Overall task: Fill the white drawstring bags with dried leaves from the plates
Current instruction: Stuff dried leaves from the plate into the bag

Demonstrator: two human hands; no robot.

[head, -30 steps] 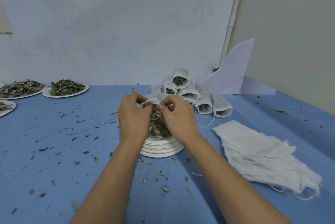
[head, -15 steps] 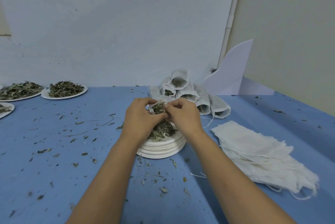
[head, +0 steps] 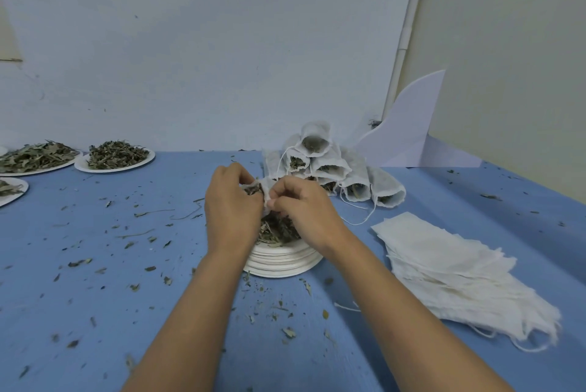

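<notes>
Step in hand: loading one bag, over the plate stack [head: 285, 265] at mid-counter [head: 126, 296].

Left hand [head: 233, 204]: fingers curled round the bag [head: 264, 188], gripping it near the mouth. Right hand [head: 301, 211]: thumb and fingertips pinch the bag's rim on its side. The bag sits between the two hands, raised just above the leaves [head: 279, 231] heaped on the top plate. Dark leaf shows at the bag's mouth, so it is judged partly loaded.

Next move, as a judgement: the right hand lets go of the rim and takes another pinch from the heap while the left keeps the mouth open, or the string gets drawn if the bag is full enough. The leaves look light and brittle, and crumbs already litter the counter, so small pinches held close over the plate would suit.

Elsewhere: filled bags [head: 329, 169] are piled behind the hands, empty bags [head: 459, 271] are stacked to the right, and far plates [head: 115, 155] of leaves sit at the left.

Hard to make out:
- the bag's body is behind the left hand, so its fill level cannot be told
- its drawstring is not found
- most fingertips are hidden
- the leftmost plates are cut by the frame edge — their count is uncertain
</notes>
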